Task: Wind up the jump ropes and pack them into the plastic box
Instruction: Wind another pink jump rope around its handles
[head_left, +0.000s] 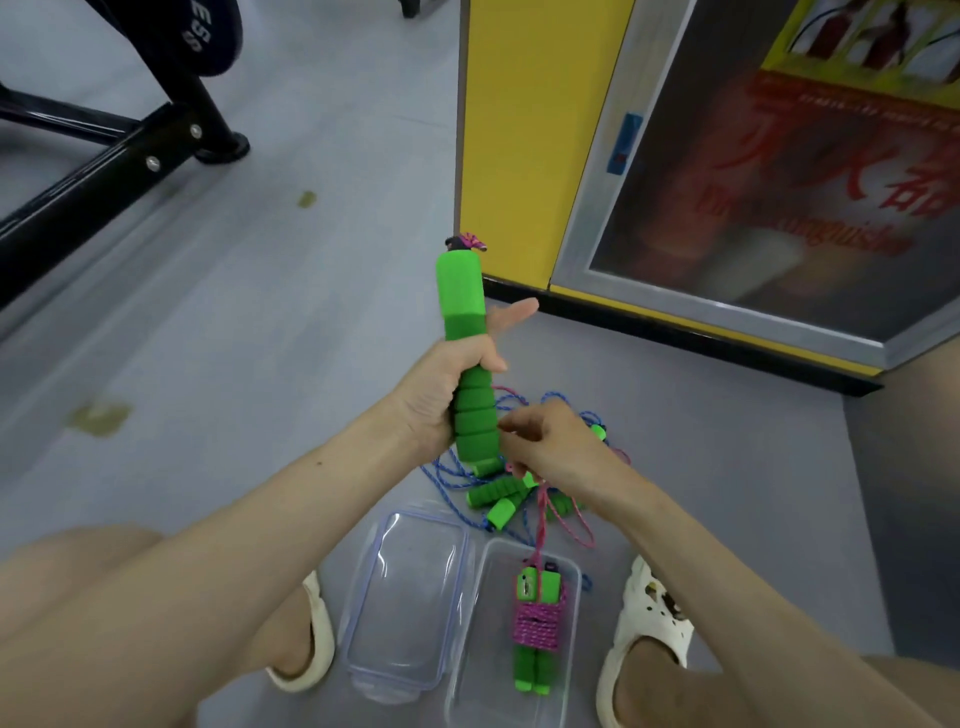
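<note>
head view, looking down at a grey floor (260, 312) between a person's knees. little writing can be read: white letters "es" show on a dark round weight plate (208, 31) in the top left corner. a yellow cabinet (519, 130) at the top right has a glass door with large red characters and a line of latin letters, both too blurred to read.

both bare forearms reach forward from the bottom edge and meet near the middle. the left hand (447, 395) is raised, its fingers wrapped round the ribbed foam grip of a green handle (465, 332). the handle is held nearly upright, with a pink knot at its top end, and the forefinger sticks out straight behind it. the right hand (558, 449) sits just beside the handle's lower end, knuckles up. its fingers are curled, pinching a pink rope (543, 514) that hangs down toward the floor.

just beyond the hands, a loose tangle of ropes (498, 499), blue and pink with more green handles, lies on the floor. nearer the bottom edge stands an open clear plastic box (488, 597). one wound rope bundle (537, 629) lies inside it, pink cord wrapped round two green handles. the clear lid (410, 592) lies flat just beside the box's left side. cream sandals (649, 613) flank them.
</note>
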